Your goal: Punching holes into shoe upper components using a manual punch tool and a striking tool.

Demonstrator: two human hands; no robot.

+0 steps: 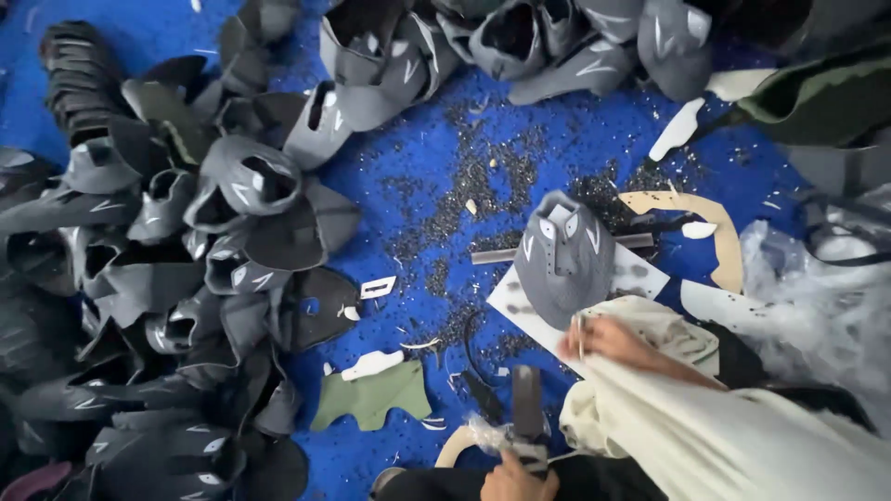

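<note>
A blue table (408, 186) fills the view, its surface strewn with dark punched-out specks and scraps. The largest mass on it is a heap of grey shoe uppers (158, 278) covering the whole left side, many folded over one another and marked with pale slashes. A second pile of grey uppers (520, 42) runs along the top edge. At the right lies crumpled clear plastic sheeting (817, 297), with a dark green and cream folded piece (826, 97) above it.

A cream sleeve (733, 436) comes in from the lower right and ends at the right hand (608, 341). Its grip is closed narrowly on a thin pale tool (580, 336), whose kind is too blurred to tell. The hand touches the near edge of a single grey upper (561, 255), which lies spread on a white card (520, 311) near the middle of the table, just right of centre. A curved tan pattern piece (719, 232) lies just beyond it to the right.

At the bottom edge the left hand (518, 482) is wrapped around the handle of a dark punch tool (526, 408), which stands up toward the card. A green fabric scrap (376, 399) lies to its left, with a small white cut-out (371, 365) touching its upper edge, and another small white tag (377, 288) further up.
</note>
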